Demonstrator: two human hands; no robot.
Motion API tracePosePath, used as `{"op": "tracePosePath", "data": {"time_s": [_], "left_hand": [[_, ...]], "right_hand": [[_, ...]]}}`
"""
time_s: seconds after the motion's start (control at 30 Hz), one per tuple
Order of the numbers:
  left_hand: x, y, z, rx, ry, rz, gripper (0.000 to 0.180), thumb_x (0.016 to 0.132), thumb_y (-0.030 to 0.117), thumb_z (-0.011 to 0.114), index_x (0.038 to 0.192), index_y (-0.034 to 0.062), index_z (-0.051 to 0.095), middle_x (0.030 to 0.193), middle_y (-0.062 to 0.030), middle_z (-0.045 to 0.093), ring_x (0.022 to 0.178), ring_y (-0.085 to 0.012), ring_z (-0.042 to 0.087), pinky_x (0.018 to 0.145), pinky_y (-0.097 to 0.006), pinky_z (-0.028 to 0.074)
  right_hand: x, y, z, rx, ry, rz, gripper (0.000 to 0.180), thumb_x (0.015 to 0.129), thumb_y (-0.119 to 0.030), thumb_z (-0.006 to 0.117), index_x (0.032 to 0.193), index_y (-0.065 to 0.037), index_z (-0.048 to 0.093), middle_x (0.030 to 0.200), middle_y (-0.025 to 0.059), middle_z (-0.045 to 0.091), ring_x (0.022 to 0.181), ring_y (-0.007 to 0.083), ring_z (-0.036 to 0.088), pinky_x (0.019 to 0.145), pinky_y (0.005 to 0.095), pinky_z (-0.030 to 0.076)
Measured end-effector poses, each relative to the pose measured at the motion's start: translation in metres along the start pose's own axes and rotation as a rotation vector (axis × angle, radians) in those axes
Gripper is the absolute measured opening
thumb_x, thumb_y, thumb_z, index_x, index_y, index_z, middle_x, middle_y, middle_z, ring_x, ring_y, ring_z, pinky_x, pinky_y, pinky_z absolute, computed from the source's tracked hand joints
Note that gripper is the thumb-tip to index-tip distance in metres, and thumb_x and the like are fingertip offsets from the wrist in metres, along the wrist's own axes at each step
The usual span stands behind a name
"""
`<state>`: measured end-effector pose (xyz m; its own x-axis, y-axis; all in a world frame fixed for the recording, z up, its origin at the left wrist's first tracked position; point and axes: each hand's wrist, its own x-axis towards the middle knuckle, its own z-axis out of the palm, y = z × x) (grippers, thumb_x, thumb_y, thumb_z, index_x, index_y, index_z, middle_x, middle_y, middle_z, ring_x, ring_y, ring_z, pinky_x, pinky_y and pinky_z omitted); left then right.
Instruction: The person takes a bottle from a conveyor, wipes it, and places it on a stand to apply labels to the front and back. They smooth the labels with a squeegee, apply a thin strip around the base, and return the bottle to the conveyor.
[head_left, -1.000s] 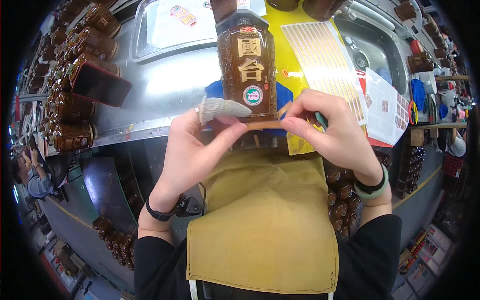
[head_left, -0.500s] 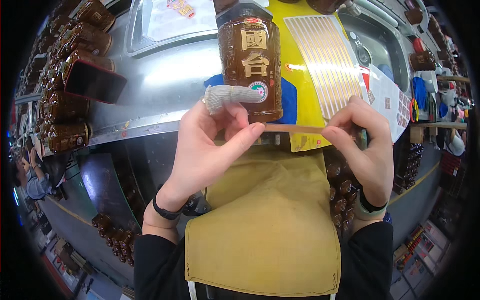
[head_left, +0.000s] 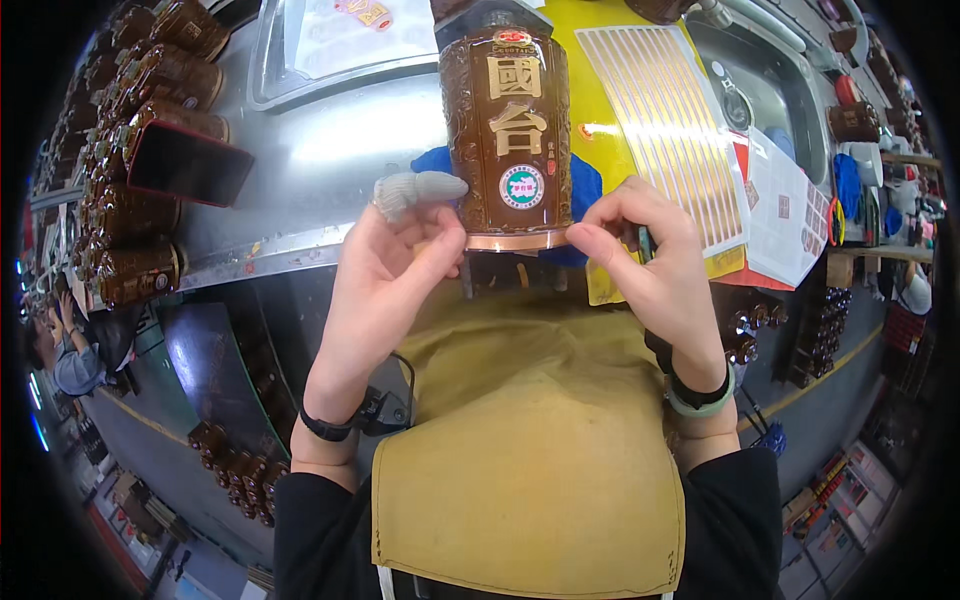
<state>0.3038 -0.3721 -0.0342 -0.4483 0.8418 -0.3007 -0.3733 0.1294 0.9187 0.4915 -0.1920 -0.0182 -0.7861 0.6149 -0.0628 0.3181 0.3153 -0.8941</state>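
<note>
**Both hands pressing a copper band onto a brown bottle's base**

Left hand point(head_left: 385, 265) is pinching one end of the thin copper-coloured strip point(head_left: 515, 241) between thumb and fingers, its index finger wearing a grey knit finger cot point(head_left: 415, 189) that is touching the bottle's side. Right hand point(head_left: 655, 255) is pinching the strip's other end, fingers curled closed. The strip is running along the bottom edge of the brown embossed bottle point(head_left: 508, 130), which is standing on a blue cloth point(head_left: 583, 190) at the edge of the steel worktable point(head_left: 300, 180), directly between and just above both hands.

Risks, as I judge them: the strip could be going on skewed or wrinkled if one hand pulls harder; the bottle is sitting close to the table edge, so a sideways push could tip it off.

Further out: a yellow sheet of spare strips point(head_left: 665, 115) lying right of the bottle, and rows of similar brown bottles point(head_left: 135, 215) stacked at left. A mustard apron point(head_left: 530, 440) is filling the lower view.
</note>
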Motion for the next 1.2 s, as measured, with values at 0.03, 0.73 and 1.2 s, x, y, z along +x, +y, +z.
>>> {"op": "tracePosePath", "data": {"time_s": [0.03,0.73,1.2], "left_hand": [[0.0,0.0,-0.002,-0.008,0.014,-0.025,0.033,0.107,0.007,0.061,0.139,0.001,0.058,0.112,-0.0051,0.064,0.099,-0.011,0.062,0.087,-0.028,0.053],[0.0,-0.005,0.007,-0.047,0.148,-0.02,0.033,0.095,0.0,0.079,0.125,-0.0004,0.065,0.101,-0.004,0.068,0.093,-0.0112,0.065,0.08,-0.027,0.057],[0.0,-0.006,0.009,-0.077,0.141,-0.019,0.033,0.096,0.0,0.078,0.126,0.001,0.065,0.1,-0.0024,0.066,0.093,-0.0104,0.064,0.081,-0.027,0.056]], "right_hand": [[0.0,0.0,0.001,0.021,-0.002,0.017,0.019,0.091,-0.012,0.082,0.086,0.002,0.07,0.081,0.0084,0.064,0.074,0.0189,0.059,0.071,0.032,0.049],[-0.003,0.007,0.01,0.085,0.037,0.053,0.018,0.092,-0.011,0.082,0.089,0.002,0.071,0.083,0.0069,0.065,0.075,0.016,0.059,0.071,0.0307,0.048],[-0.004,0.008,0.013,0.119,0.04,0.044,0.016,0.095,-0.009,0.078,0.087,0.0,0.068,0.083,0.0004,0.06,0.074,0.0084,0.052,0.068,0.0253,0.038]]}}
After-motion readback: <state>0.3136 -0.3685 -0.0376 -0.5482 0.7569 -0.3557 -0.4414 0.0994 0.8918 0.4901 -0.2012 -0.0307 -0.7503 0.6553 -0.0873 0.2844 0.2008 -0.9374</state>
